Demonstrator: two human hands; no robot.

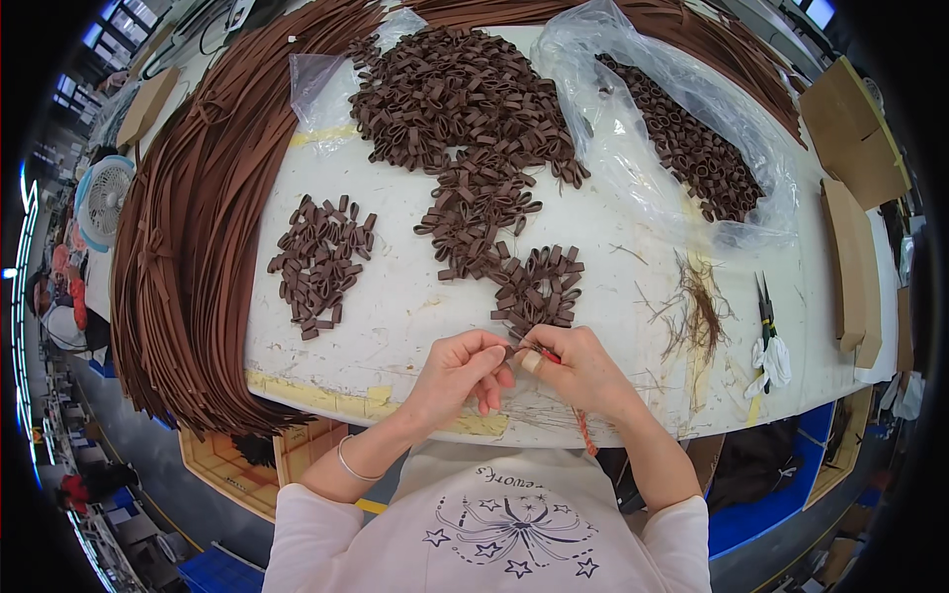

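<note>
My left hand (463, 368) and my right hand (576, 368) meet at the near edge of a white worktable (395, 296). Between the fingertips sits a small brown leather loop (512, 350), pinched by my left hand. My right hand grips a small red-handled tool (550, 357) against the loop; a tape wrap covers one right finger. A cluster of brown loops (539, 287) lies just beyond the hands.
A small pile of brown loops (318, 259) lies at left and a large heap (460, 109) at the back. A clear bag (682, 138) holds more loops. Long brown strips (188, 227) drape over the left edge. Thread scraps (697, 306) and snips (766, 316) lie at right.
</note>
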